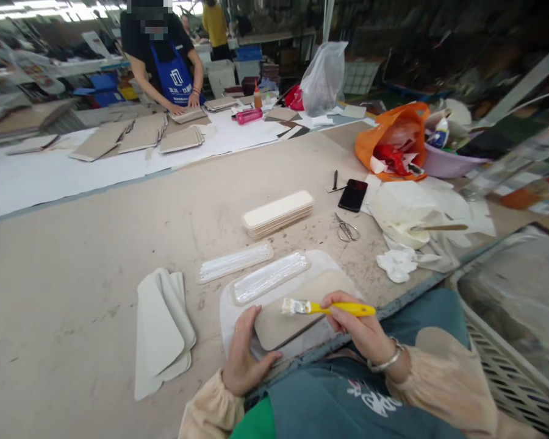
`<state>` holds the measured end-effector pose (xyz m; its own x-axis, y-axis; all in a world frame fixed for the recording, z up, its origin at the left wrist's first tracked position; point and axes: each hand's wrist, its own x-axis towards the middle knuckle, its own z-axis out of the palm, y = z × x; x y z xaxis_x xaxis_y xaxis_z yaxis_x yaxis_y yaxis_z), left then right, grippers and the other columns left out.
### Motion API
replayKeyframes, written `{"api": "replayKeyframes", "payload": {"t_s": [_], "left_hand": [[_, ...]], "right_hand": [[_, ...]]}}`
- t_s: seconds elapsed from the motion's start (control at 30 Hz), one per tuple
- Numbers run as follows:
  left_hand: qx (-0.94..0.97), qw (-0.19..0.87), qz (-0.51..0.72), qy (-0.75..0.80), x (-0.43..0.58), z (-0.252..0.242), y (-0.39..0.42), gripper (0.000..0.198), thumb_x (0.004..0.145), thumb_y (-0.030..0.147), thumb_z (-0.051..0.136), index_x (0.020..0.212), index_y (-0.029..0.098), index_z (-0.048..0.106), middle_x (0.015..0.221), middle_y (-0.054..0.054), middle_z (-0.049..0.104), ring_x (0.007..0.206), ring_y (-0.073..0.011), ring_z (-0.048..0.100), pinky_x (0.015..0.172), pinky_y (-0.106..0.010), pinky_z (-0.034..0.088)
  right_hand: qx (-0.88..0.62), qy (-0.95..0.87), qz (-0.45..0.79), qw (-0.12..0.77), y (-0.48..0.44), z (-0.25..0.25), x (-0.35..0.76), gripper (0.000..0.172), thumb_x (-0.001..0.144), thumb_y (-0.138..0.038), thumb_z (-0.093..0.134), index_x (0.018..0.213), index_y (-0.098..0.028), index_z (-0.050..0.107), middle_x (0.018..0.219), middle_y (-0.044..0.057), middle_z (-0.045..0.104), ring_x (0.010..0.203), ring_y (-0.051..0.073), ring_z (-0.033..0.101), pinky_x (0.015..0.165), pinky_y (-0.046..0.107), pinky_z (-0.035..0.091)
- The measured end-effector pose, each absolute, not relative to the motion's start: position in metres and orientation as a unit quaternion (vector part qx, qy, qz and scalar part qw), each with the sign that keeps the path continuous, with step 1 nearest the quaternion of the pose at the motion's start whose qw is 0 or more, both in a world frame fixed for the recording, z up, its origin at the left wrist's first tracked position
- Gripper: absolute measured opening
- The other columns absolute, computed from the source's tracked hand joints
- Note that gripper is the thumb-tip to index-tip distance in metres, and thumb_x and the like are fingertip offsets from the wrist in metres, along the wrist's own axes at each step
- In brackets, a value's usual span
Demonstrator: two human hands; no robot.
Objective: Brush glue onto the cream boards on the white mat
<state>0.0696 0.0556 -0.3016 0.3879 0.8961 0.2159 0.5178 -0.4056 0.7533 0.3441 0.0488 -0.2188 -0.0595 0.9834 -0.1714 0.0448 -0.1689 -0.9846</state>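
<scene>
My right hand is closed around the yellow handle of a paintbrush, whose bristles are coated in white paste. The bristles are over a long beige panel with rounded corners; whether they touch it I cannot tell. At the panel's left end, my left hand grips its corner between fingers and thumb. Under the panel lies a white sheet. Behind the panel, on that sheet, is a narrow strip coated with shiny white paste. Another coated strip lies farther back on the table.
Pale panels lie fanned at left, and a stack of strips sits behind. To the right are scissors, a phone, a white tub and crumpled tissue. Across the table, a co-worker handles boards.
</scene>
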Motion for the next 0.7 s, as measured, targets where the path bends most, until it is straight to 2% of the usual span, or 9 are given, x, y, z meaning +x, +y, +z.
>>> {"api": "replayKeyframes", "payload": {"t_s": [0.23,0.4,0.7], "left_hand": [[0.783,0.279,0.336,0.443,0.070,-0.309,0.058,0.089,0.073,0.035,0.072,0.144,0.021,0.019,0.133,-0.016,0.050,0.127,-0.0306,0.043,0.106,-0.053,0.035],[0.783,0.262,0.341,0.450,0.071,-0.307,0.057,0.092,0.074,0.034,0.071,0.147,0.022,0.015,0.129,-0.015,0.054,0.124,-0.0299,0.047,0.103,-0.052,0.039],[0.803,0.199,0.327,0.457,0.074,-0.303,0.059,0.094,0.075,0.034,0.069,0.148,0.019,0.012,0.123,-0.015,0.059,0.118,-0.0314,0.052,0.104,-0.054,0.038]], "right_hand": [[-0.507,-0.524,0.582,0.360,0.063,-0.212,0.302,0.025,0.088,-0.041,0.051,0.085,-0.018,0.061,0.054,-0.004,0.050,0.052,0.011,0.046,0.054,0.024,0.037],[-0.532,-0.519,0.584,0.326,0.067,-0.219,0.285,0.019,0.085,-0.036,0.053,0.078,-0.019,0.059,0.050,-0.006,0.048,0.049,0.010,0.045,0.052,0.022,0.037],[-0.593,-0.514,0.516,0.343,0.075,-0.223,0.313,0.017,0.085,-0.034,0.052,0.077,-0.020,0.060,0.049,-0.006,0.049,0.049,0.012,0.046,0.052,0.023,0.037]]}}
